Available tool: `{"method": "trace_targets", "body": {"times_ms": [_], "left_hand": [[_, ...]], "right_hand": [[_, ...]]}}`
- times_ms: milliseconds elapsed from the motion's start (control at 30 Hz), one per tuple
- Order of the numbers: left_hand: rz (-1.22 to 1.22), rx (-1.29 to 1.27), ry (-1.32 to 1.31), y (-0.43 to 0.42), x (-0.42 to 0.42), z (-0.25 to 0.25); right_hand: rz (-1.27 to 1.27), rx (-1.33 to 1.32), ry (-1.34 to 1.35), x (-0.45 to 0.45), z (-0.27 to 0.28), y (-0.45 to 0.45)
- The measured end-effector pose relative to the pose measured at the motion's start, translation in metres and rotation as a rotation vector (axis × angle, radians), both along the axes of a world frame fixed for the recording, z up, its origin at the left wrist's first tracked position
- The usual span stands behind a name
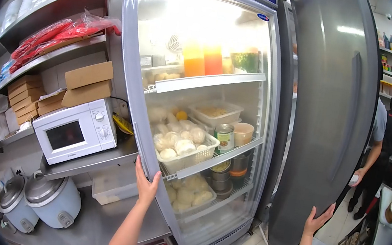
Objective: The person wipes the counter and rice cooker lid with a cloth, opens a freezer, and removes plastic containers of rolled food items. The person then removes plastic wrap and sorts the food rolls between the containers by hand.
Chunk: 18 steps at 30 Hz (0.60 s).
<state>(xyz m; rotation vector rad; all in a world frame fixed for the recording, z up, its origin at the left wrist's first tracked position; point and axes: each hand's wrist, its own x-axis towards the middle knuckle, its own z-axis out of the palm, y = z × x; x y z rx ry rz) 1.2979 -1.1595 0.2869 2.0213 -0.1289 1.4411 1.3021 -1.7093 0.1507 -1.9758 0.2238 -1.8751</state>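
My left hand (146, 188) is open against the left edge of a glass-door fridge (134, 90), its thumb on the grey frame. My right hand (317, 220) is open, fingers stretched along the lower edge of a swung-out dark grey fridge door (326, 99). Behind the glass, a white basket (196, 157) of pale wrapped rounds stands beside an opened tin can (224, 138) and a lidded tub (243, 134). On the shelf above are an orange container (194, 59) and a red container (213, 60).
A white microwave (76, 132) stands on the left shelf, with cardboard boxes (88, 82) on and beside it. Rice cookers (53, 198) sit below. At right, behind the grey door, people in the aisle include one in black (389, 141); a nearer arm holds something white (354, 180).
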Motion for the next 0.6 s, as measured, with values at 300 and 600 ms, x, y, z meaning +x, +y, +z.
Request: {"method": "trace_targets", "body": {"times_ms": [300, 600], "left_hand": [[0.039, -0.016, -0.018, -0.003, 0.024, -0.015], [0.016, 0.002, -0.125, 0.005, 0.033, -0.027]], "right_hand": [[-0.008, -0.005, 0.002, -0.001, 0.001, 0.001], [-0.009, -0.016, 0.002, -0.002, 0.004, 0.003]]}}
